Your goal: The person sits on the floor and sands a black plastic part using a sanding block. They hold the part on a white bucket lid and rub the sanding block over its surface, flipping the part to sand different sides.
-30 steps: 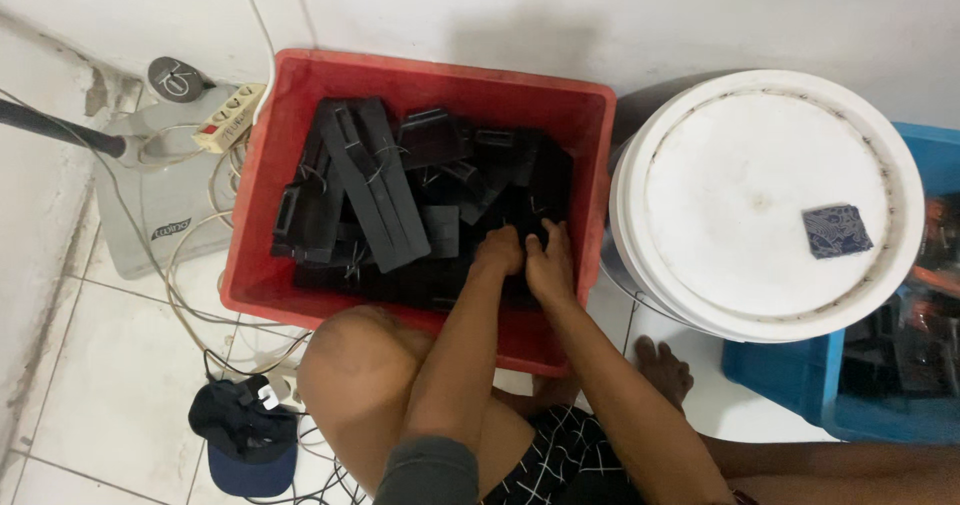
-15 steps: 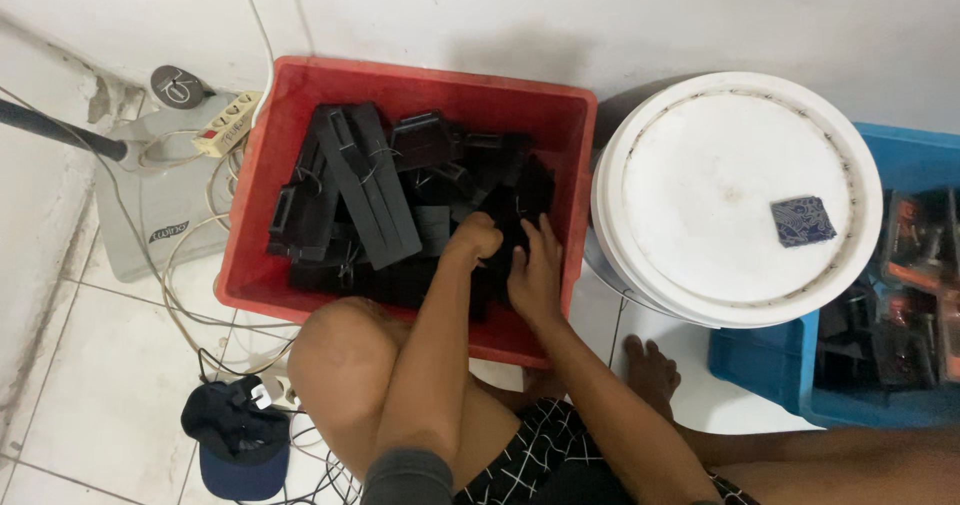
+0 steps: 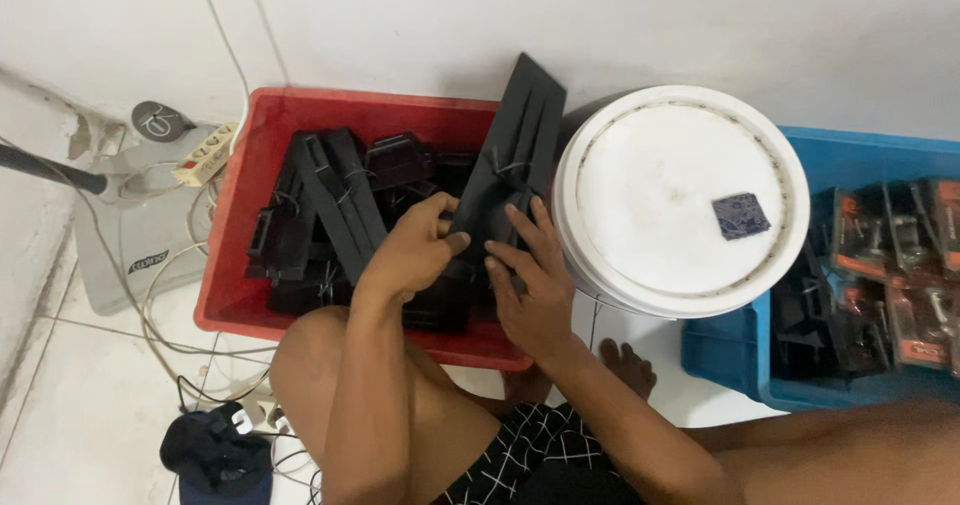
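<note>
Head view, looking straight down at a seated person's lap and arms. Both hands grip one long black plastic piece (image 3: 512,155), a flat ribbed strip that rises tilted out of the red crate (image 3: 232,235), its upper end pointing toward 1 o'clock and crossing the crate's far rim. The left hand (image 3: 415,250) is closed round the strip's lower end from the 9 o'clock side, fingers curled over it. The right hand (image 3: 530,280) holds the same lower end from 4 o'clock, fingers spread narrow along its face, thumb underneath where I cannot see it.

Inside the crate lies a heap of more black parts (image 3: 330,215), some bundled with thin ties, filling the 9 o'clock half. At 3 o'clock of the crate, just beside it, stands a white bucket with its lid on (image 3: 660,205); a small dark blue square (image 3: 741,215) rests on the lid. Further toward 3 o'clock sits a blue bin (image 3: 730,360) holding orange-and-black packaged items (image 3: 890,265). At 10 o'clock of the crate a white power strip (image 3: 205,155) and loose cables lie on the tiled floor (image 3: 70,395). A dark cap (image 3: 215,455) lies at 7 o'clock near the person's knee.
</note>
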